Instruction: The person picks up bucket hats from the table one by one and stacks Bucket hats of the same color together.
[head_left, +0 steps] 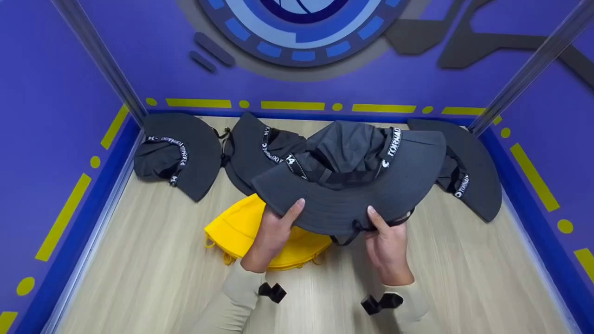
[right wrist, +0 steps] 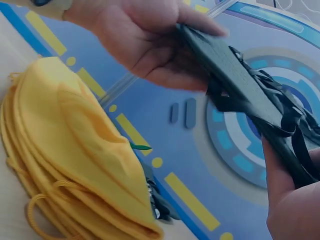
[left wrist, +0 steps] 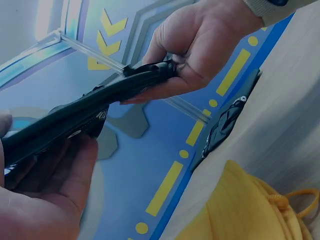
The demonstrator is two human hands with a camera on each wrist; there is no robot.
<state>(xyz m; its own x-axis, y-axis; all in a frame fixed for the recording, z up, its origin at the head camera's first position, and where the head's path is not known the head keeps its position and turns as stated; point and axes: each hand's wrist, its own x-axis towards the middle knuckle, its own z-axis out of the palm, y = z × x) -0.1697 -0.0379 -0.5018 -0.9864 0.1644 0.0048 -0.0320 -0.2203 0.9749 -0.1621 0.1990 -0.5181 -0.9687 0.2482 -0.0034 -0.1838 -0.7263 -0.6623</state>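
Both hands hold up a dark grey bucket hat [head_left: 325, 208] by the near edge of its brim. My left hand [head_left: 274, 232] grips the brim's left part, thumb on top and fingers underneath. On the right part, my right hand [head_left: 386, 246] pinches the brim the same way, beside a black chin cord [head_left: 345, 239]. White lettering runs on the band around the crumpled crown. Below the left hand lies a stack of yellow hats [head_left: 232, 227], partly covered by the held hat. In the right wrist view the yellow stack [right wrist: 75, 145] shows several layered brims and cords.
Other dark grey hats lie along the back: one at the far left [head_left: 199, 157], one beside it [head_left: 241, 153] partly behind the held hat, and one at the right [head_left: 482, 171]. Blue-purple panels [head_left: 297, 88] wall in the wooden tabletop [head_left: 153, 269] at back and sides.
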